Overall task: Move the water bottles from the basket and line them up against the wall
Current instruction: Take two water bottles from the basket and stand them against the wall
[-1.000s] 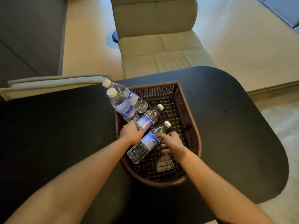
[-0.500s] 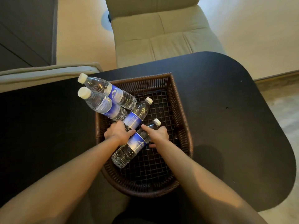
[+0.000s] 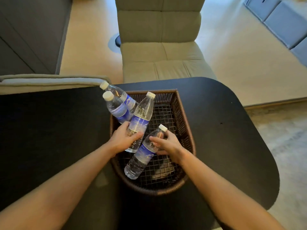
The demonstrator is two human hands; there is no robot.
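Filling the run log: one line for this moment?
left hand: grips raised bottle | right hand: grips lying bottle | two bottles lean in basket

I tipped the bottle in my left hand (image 3: 123, 139) up since half a second ago: the raised bottle (image 3: 141, 120) stood nearly upright, cap toward the far side. My right hand (image 3: 167, 143) closed around the neck of the near bottle (image 3: 142, 155).

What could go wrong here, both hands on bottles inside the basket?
1. The left hand grips its clear plastic water bottle low, so the top may swing into the two leaning bottles and tip them off the brown wicker basket rim.
2. The right hand holds its lying bottle near the neck; the heavy end may sag or slip.
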